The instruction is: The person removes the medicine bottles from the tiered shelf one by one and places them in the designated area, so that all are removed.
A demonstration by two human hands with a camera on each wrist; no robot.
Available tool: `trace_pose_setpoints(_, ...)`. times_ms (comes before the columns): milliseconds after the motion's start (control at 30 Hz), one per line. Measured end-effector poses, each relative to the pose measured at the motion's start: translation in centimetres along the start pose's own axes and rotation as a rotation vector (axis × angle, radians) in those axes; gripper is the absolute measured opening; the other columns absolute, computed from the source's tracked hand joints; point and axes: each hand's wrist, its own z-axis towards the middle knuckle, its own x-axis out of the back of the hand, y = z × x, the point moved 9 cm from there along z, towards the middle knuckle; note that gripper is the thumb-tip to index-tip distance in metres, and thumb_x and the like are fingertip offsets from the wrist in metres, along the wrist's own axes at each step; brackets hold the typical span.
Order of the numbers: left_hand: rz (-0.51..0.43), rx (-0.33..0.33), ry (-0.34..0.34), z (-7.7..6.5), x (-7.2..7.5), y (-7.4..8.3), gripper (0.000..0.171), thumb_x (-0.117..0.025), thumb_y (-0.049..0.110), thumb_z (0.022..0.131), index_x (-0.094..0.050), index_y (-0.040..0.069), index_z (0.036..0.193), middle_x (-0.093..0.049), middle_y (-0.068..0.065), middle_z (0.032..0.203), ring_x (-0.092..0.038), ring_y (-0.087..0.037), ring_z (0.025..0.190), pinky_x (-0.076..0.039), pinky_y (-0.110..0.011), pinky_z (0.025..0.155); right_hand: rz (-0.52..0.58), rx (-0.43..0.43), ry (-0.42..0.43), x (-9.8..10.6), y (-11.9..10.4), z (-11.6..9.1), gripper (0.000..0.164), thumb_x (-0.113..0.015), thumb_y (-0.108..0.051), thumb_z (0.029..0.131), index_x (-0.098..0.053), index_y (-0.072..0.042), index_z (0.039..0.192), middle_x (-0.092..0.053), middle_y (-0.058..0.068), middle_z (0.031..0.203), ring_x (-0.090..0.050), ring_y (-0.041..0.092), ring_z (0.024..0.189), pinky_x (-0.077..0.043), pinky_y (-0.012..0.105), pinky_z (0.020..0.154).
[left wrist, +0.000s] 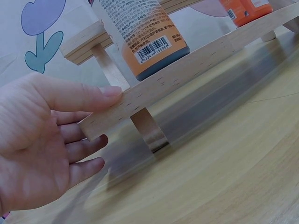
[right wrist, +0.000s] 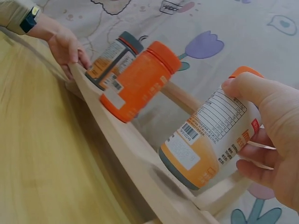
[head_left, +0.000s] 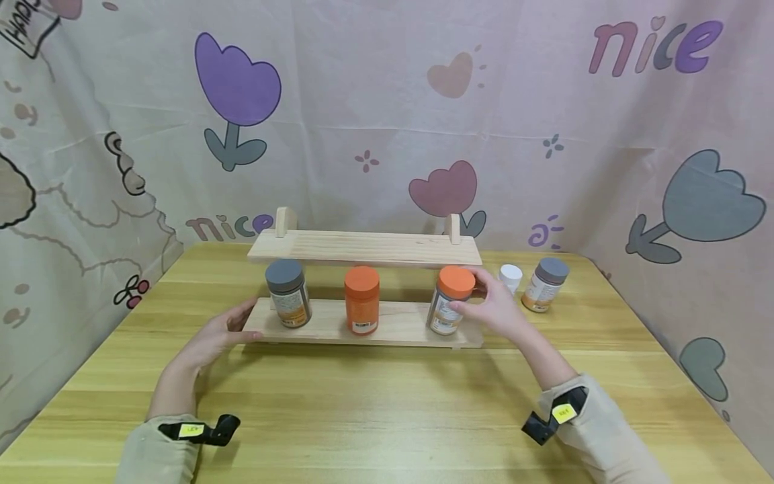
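Observation:
My left hand (head_left: 224,333) grips the left end of the lower board of a two-tier wooden shelf (head_left: 326,336), thumb on the front edge and fingers beneath it. My right hand (head_left: 498,306) holds a bottle with an orange cap and a white-and-orange label (right wrist: 210,130) at the board's right end. In the right wrist view that bottle is tilted, its grey base close over the board. An all-orange bottle (head_left: 362,302) stands mid-board. Toward the left end stands a grey-capped bottle (head_left: 289,296), its barcode label facing the left wrist camera.
Behind my right hand, on the wooden table (head_left: 375,417), stand a white-capped bottle (head_left: 510,275), partly hidden, and another grey-capped bottle (head_left: 544,286). The upper board (head_left: 363,247) overhangs the back of the lower one. A printed cloth (head_left: 363,101) hangs behind the table.

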Motion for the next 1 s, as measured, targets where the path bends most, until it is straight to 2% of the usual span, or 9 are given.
trace_pose_setpoints(367,0.018,0.004,0.008,-0.1,0.0,0.0,0.087,-0.067,0.015,0.084,-0.009,-0.005,0.146,-0.01,-0.028,0.149,-0.013,-0.047,0.134,-0.015,-0.059,0.107,-0.053,-0.082,0.039,2.8,1.2,-1.1,0.057,-0.072,-0.007,0.079,-0.046,0.002,0.128,-0.056,0.018,0.117,-0.053,0.023,0.101,-0.046,0.026,0.084)
trace_pose_setpoints(600,0.029,-0.002,0.005,-0.1,0.0,0.0,0.087,-0.067,0.016,0.084,-0.01,-0.005,0.146,-0.01,-0.029,0.149,-0.014,-0.047,0.134,-0.016,-0.059,0.106,-0.056,-0.063,0.105,5.0,1.5,-2.3,0.055,-0.07,-0.004,0.08,-0.045,0.003,0.128,-0.056,0.019,0.116,-0.052,0.003,0.095,-0.045,0.017,0.078)
trace_pose_setpoints(900,0.04,0.009,0.003,0.0,0.1,-0.1,0.087,-0.067,0.019,0.085,-0.009,-0.004,0.146,-0.009,-0.028,0.149,-0.012,-0.046,0.135,-0.014,-0.059,0.107,-0.098,-0.094,0.148,7.8,3.0,-3.6,0.058,-0.069,-0.007,0.082,-0.041,0.002,0.132,-0.054,0.011,0.115,-0.052,-0.001,0.094,-0.045,0.013,0.076)
trace_pose_setpoints(1000,0.02,0.002,-0.006,0.0,0.0,0.0,0.087,-0.066,0.017,0.085,-0.008,-0.005,0.146,-0.008,-0.028,0.149,-0.011,-0.046,0.135,-0.014,-0.059,0.107,-0.109,-0.114,0.158,8.6,3.8,-4.0,0.058,-0.069,-0.007,0.083,-0.04,0.003,0.132,-0.054,0.013,0.116,-0.052,-0.002,0.093,-0.044,0.012,0.076)
